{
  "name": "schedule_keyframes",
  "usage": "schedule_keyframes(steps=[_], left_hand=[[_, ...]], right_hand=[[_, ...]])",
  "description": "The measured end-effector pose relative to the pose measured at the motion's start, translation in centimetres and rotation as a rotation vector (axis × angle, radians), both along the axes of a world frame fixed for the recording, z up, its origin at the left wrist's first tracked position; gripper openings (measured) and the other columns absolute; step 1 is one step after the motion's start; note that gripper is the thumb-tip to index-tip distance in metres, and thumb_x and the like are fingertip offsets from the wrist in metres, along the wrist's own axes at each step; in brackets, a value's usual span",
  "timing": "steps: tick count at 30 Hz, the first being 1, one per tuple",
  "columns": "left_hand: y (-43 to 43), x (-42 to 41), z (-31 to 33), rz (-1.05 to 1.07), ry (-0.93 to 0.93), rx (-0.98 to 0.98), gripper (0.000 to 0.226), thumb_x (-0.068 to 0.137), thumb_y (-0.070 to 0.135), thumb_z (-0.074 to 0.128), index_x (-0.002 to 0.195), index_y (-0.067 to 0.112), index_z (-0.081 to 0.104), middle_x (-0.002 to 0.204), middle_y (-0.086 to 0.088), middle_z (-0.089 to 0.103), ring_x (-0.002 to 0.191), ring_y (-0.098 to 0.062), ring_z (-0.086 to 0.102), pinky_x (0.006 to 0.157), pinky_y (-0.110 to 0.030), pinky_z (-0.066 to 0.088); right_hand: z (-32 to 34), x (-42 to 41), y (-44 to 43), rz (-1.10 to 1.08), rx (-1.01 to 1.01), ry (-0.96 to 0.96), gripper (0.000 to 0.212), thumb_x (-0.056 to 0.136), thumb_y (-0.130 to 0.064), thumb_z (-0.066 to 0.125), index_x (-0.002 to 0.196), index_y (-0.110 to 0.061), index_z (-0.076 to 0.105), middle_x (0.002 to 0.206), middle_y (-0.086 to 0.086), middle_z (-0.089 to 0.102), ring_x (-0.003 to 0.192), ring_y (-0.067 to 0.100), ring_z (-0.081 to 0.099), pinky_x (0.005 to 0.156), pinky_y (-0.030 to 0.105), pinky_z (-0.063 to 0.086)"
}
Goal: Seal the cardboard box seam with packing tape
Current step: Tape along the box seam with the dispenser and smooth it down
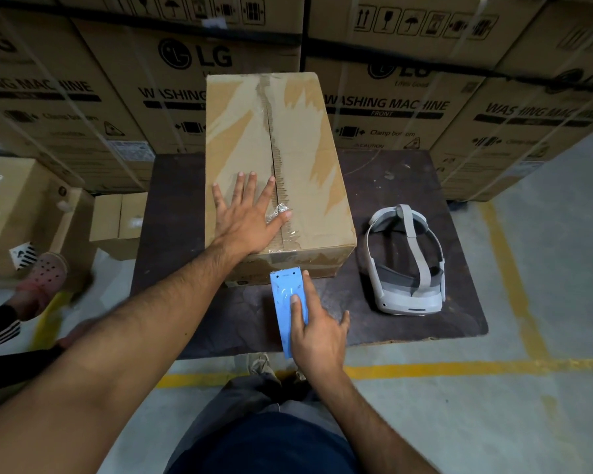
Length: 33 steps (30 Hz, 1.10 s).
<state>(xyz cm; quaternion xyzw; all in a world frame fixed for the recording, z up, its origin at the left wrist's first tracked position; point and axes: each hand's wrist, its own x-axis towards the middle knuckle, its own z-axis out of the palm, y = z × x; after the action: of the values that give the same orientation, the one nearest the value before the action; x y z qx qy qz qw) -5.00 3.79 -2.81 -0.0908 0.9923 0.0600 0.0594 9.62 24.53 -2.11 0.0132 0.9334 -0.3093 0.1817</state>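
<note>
A worn cardboard box [298, 138] stands on a dark low platform [384, 186], its centre seam [274, 138] running away from me with torn paper along it. My left hand [245, 217] lies flat on the near part of the box top, fingers spread, thumb pressing a crumpled bit of clear tape [277, 213] at the seam. My right hand [317, 331] holds a light blue tape dispenser [288, 309] just in front of the box's near face, index finger along its top. The tape roll itself is hidden.
A white headset [408, 265] lies on the platform right of the box. Stacked washing machine cartons [192, 97] form a wall behind. Smaller cartons [117, 217] and another person's foot in a pink clog [47, 275] are at the left. Yellow floor lines [459, 367] run in front.
</note>
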Motion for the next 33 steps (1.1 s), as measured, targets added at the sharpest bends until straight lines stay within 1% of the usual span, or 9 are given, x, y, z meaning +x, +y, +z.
schedule_keyframes(steps=[8,14,18,22,24,27,29,31,33], left_hand=[[0.0,-0.1,0.0,0.008,-0.008,0.025,0.090,0.094,0.087,0.006,0.168,0.036,-0.005,0.179,-0.006,-0.007,0.165,-0.025,-0.014,0.124,-0.071,-0.013],[0.1,-0.3,0.4,0.068,0.011,0.107,0.094,0.094,0.087,0.018,0.169,0.035,-0.003,0.180,0.000,-0.003,0.165,-0.019,-0.012,0.126,-0.065,-0.017],[0.3,-0.3,0.6,0.082,0.045,0.124,0.080,0.104,0.070,0.018,0.169,0.029,-0.002,0.180,0.000,0.002,0.166,-0.019,-0.006,0.128,-0.065,-0.012],[-0.3,0.4,1.3,0.030,0.030,0.240,0.079,0.104,0.071,0.018,0.168,0.033,-0.009,0.180,-0.002,-0.005,0.165,-0.019,-0.011,0.128,-0.063,-0.015],[-0.6,1.6,1.7,-0.032,0.016,0.278,0.086,0.098,0.081,0.017,0.166,0.037,-0.014,0.179,0.000,-0.013,0.164,-0.019,-0.016,0.128,-0.063,-0.015],[-0.6,4.1,1.7,-0.147,0.010,0.189,0.102,0.082,0.096,0.001,0.164,0.038,-0.020,0.177,0.000,-0.022,0.162,-0.021,-0.024,0.126,-0.068,-0.013],[-0.5,5.3,1.0,-0.211,0.051,0.106,0.103,0.084,0.095,0.009,0.163,0.038,-0.023,0.177,-0.003,-0.020,0.163,-0.026,-0.022,0.124,-0.075,-0.006],[-0.3,5.6,0.7,-0.216,0.090,0.053,0.106,0.085,0.094,0.020,0.165,0.036,-0.020,0.178,-0.005,-0.016,0.164,-0.029,-0.019,0.121,-0.080,-0.002],[0.0,5.5,0.9,-0.169,0.087,0.025,0.113,0.079,0.100,0.007,0.168,0.033,-0.012,0.178,-0.006,-0.014,0.164,-0.030,-0.018,0.121,-0.080,-0.004]], right_hand=[[-0.5,-0.1,0.2,-0.028,-0.071,0.043,0.056,0.109,-0.054,0.024,0.165,-0.050,0.016,0.091,-0.001,0.078,0.110,0.015,0.071,0.134,0.053,0.004],[-0.4,-0.2,0.3,-0.054,-0.131,0.124,0.057,0.107,-0.056,0.024,0.164,-0.051,0.022,0.092,-0.002,0.079,0.110,0.011,0.070,0.135,0.052,0.004],[0.2,-0.3,0.5,-0.050,-0.134,0.223,0.057,0.106,-0.061,0.021,0.163,-0.054,0.021,0.093,-0.004,0.080,0.111,0.007,0.067,0.134,0.053,0.008],[2.0,-1.0,0.8,-0.057,-0.176,0.333,0.055,0.108,-0.058,0.027,0.163,-0.052,0.026,0.090,-0.003,0.079,0.099,0.007,0.069,0.134,0.057,0.013],[3.7,-1.8,0.7,-0.074,-0.212,0.400,0.053,0.109,-0.053,0.032,0.162,-0.048,0.031,0.092,-0.002,0.080,0.102,0.009,0.064,0.133,0.059,0.014],[6.4,-3.6,0.3,-0.100,-0.275,0.548,0.050,0.109,-0.037,0.045,0.159,-0.029,0.047,0.102,0.004,0.081,0.117,0.010,0.051,0.127,0.069,0.021],[8.0,-5.2,-0.1,-0.106,-0.311,0.638,0.050,0.109,-0.033,0.047,0.157,-0.020,0.052,0.107,0.008,0.080,0.118,0.010,0.051,0.124,0.074,0.024],[8.9,-6.9,-0.4,-0.099,-0.353,0.665,0.049,0.110,-0.031,0.048,0.158,-0.020,0.051,0.114,-0.006,0.078,0.117,0.007,0.053,0.126,0.072,0.021],[9.2,-8.5,-0.7,-0.092,-0.382,0.624,0.050,0.111,-0.036,0.046,0.161,-0.030,0.043,0.135,-0.025,0.066,0.123,0.005,0.059,0.130,0.066,0.013]])
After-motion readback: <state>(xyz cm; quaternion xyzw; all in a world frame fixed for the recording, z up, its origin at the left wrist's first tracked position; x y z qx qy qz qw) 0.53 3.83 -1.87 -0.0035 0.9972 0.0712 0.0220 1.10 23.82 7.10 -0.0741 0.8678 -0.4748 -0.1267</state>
